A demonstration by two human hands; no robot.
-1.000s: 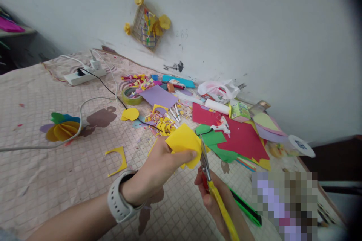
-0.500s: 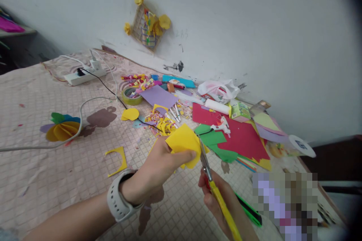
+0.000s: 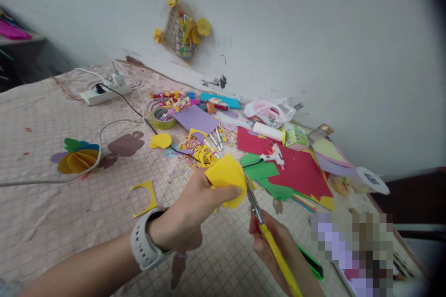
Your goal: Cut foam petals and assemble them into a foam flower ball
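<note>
My left hand [image 3: 188,209] pinches a folded piece of yellow paper [image 3: 225,181] between thumb and fingers, and a white smartwatch [image 3: 144,241] sits on that wrist. My right hand [image 3: 273,250] grips a pair of scissors [image 3: 259,222] with a long yellow handle. Their steel blades point up and left, with the tips at the paper's right edge. The lower part of the handle runs out of the bottom of the picture. Part of the paper is hidden behind my left thumb.
A pink patterned cloth covers the work surface. Red and green paper sheets [image 3: 296,171] and a hot glue gun [image 3: 273,157] lie just beyond my hands. Yellow scraps, a tape roll [image 3: 163,119], a paper fan flower [image 3: 78,157], a power strip [image 3: 104,94] and cables lie left. A wall rises behind.
My right hand and the scissors have shifted slightly right and down. The blades now lie closer to the paper's edge, and the yellow paper has curled a little in my left hand.
</note>
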